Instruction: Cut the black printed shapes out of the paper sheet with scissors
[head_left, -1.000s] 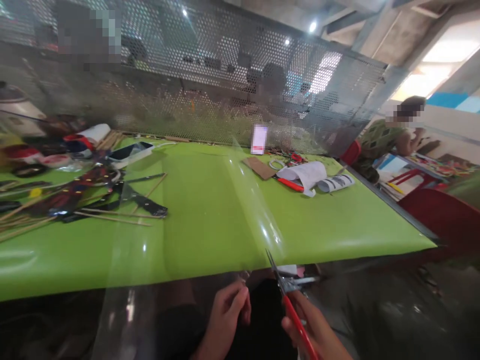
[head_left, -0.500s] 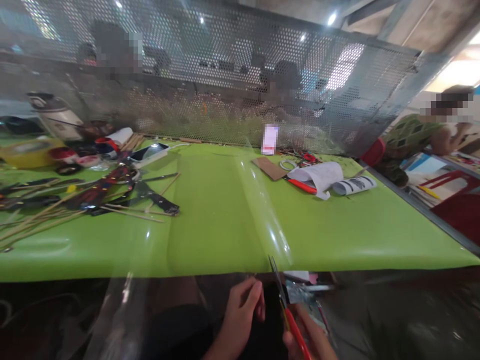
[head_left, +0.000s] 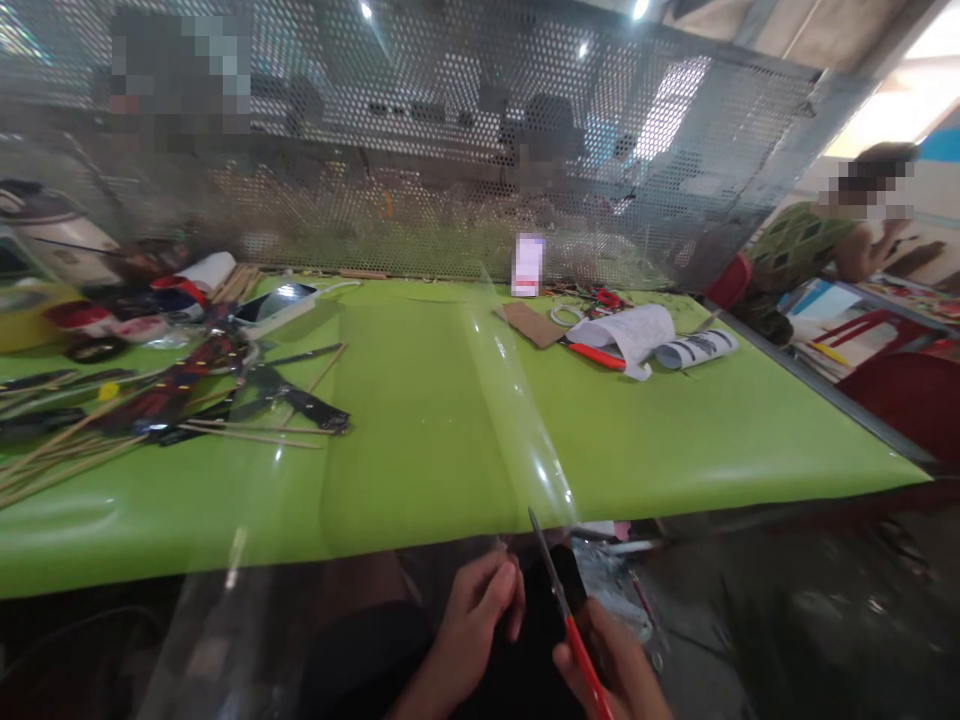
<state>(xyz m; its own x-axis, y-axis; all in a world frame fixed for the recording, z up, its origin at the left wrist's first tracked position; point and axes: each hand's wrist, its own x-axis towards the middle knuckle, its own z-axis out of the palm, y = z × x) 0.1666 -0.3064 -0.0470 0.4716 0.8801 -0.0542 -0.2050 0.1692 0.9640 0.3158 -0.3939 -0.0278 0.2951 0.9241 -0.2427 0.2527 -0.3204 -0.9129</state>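
My right hand (head_left: pixel 619 660) is wrapped around the red handles of a pair of scissors (head_left: pixel 564 622). Their blades look closed and point up and away, toward the front edge of the green tabletop. My left hand (head_left: pixel 480 610) is closed in a pinch just below that edge, left of the scissors. A clear plastic sheet (head_left: pixel 495 390) lies across the tabletop and hangs over its front edge. The pinching fingers are at its near edge, where the plastic is hard to see.
Thin sticks and black strips (head_left: pixel 300 395) lie at the left, near a phone (head_left: pixel 274 308). Rolled paper (head_left: pixel 697 348), a red-handled tool (head_left: pixel 596 355) and brown card (head_left: pixel 532 325) are at the right. A perforated metal screen (head_left: pixel 435 180) stands behind. A person (head_left: pixel 802 245) sits at far right.
The view has swung slightly, so the table contents sit further left. The scissor blades, a little apart before, now look together. My left hand keeps its pinch.
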